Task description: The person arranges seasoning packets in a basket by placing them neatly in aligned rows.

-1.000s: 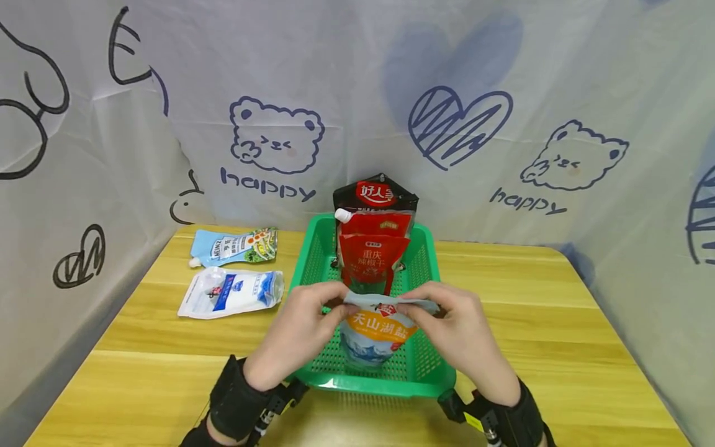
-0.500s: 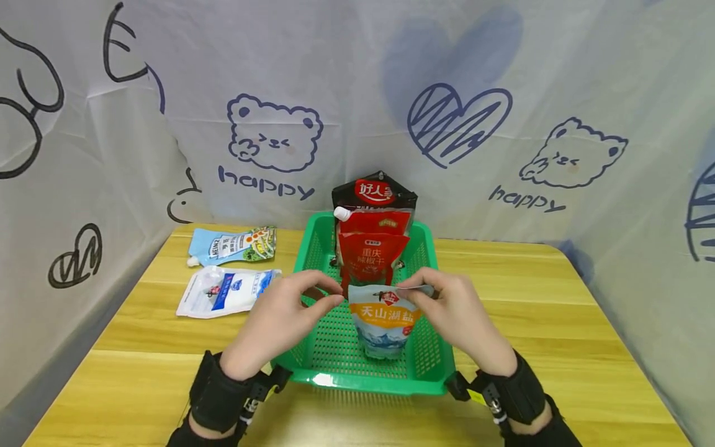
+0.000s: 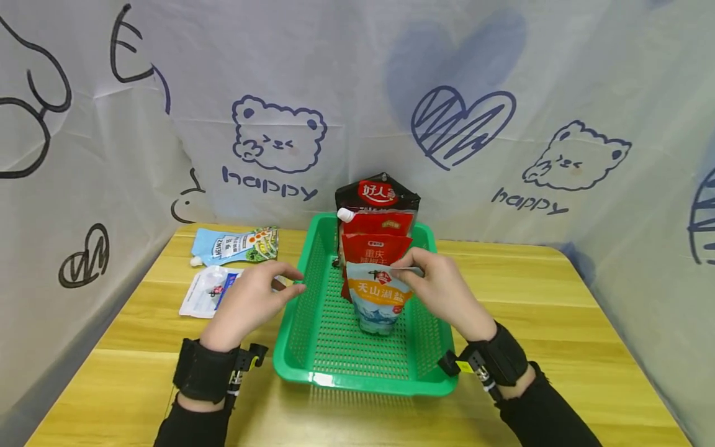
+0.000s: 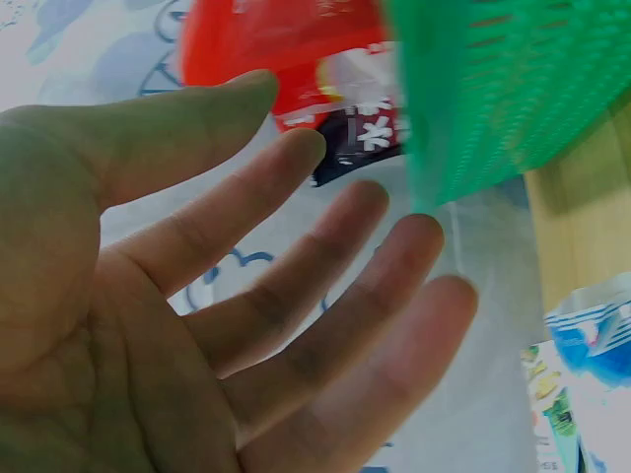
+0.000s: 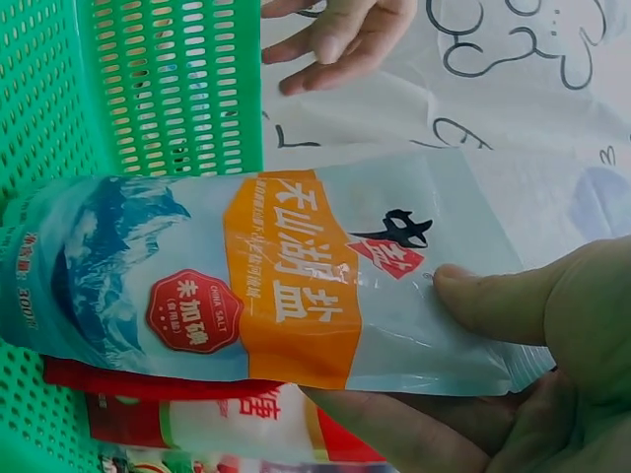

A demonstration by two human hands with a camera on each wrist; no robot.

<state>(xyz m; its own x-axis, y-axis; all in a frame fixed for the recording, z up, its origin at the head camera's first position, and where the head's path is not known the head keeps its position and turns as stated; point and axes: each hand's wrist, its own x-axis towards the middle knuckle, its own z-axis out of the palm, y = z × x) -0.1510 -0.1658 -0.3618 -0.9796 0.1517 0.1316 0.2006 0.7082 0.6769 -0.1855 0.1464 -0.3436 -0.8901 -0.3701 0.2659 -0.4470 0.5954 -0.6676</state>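
Salt pouch (image 3: 378, 301) is upright inside green basket (image 3: 380, 386), long axis running down from right hand (image 3: 438, 285), which pinches its top corner; left hand (image 3: 251, 301), farther off by basket's left rim, grasps nothing.

Head pic well-lit, glare on basket rim (image 3: 365, 386), L-wrist pic blurry

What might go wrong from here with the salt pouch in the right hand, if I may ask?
The salt pouch is pinched only near its top edge by the right hand, so it could slump or tip once released.

The front red pouch stands close behind it; a push backward might topple that one.

The black pouch rises above the rim of the green basket, so a bump could perhaps tip it.
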